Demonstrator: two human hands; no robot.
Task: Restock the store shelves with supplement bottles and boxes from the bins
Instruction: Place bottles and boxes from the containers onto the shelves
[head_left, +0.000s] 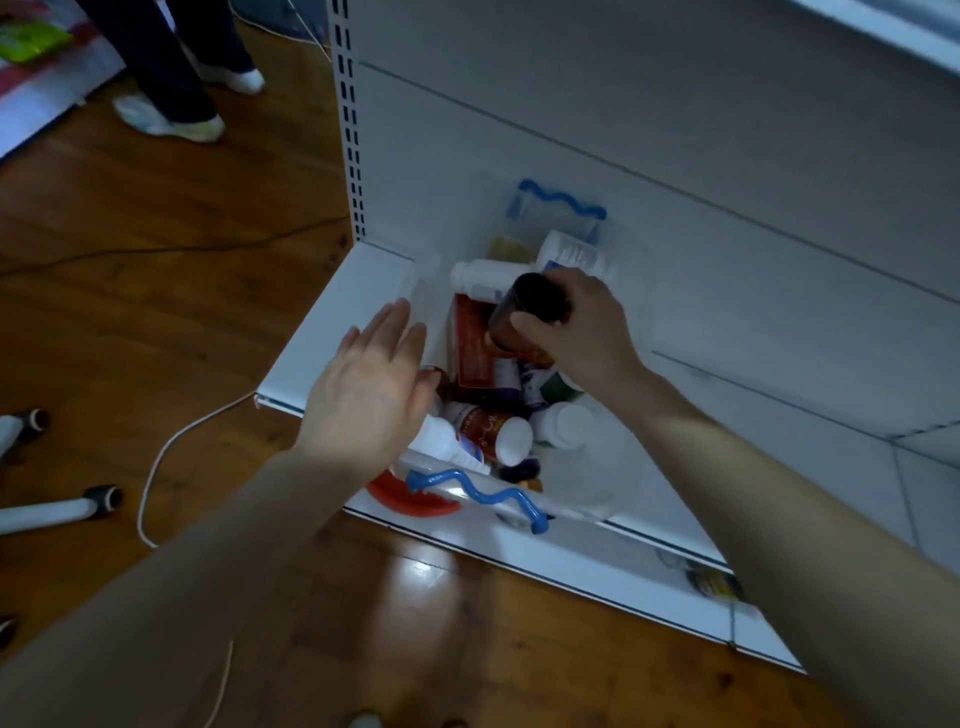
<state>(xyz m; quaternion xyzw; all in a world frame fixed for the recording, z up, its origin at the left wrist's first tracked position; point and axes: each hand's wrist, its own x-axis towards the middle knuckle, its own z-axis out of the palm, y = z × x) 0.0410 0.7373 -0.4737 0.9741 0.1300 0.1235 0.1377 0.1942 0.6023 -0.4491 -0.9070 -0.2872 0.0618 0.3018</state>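
Right hand (584, 332), fingers (589, 287) wrapping dark bottle (527, 306), over bin (587, 488)

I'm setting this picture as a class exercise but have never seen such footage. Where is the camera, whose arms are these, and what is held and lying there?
No machine here: a single wide-angle camera sits on a person's head, looking forward and down, so both bare arms are the wearer's own. The right hand grips a dark brown bottle above a clear bin with wavy blue handles. The left hand is flat and open, holding nothing, at the bin's left side. The bin stands on the white bottom shelf and holds white-capped bottles and a red box. The floor is wood; another person's legs show at top left.
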